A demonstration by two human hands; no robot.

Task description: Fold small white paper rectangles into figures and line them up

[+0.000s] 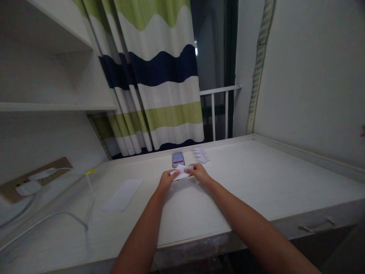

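Observation:
A small folded white paper (181,172) with a raised point in its middle is held between both hands over the desk. My left hand (167,179) pinches its left end, thumb on top. At the opposite end, my right hand (200,173) grips it with the thumb near the central fold. Just behind the paper lies a phone (178,158) with its screen lit. Several folded white paper pieces (200,155) sit in a row to the phone's right. The fingers under the paper are mostly hidden.
A stack or sheet of white paper (122,195) lies left of my arms on the white desk (256,171). White cables (68,214) run from a power outlet (31,186) at the far left. A shelf (57,106) overhangs there, and a striped curtain (168,91) hangs behind.

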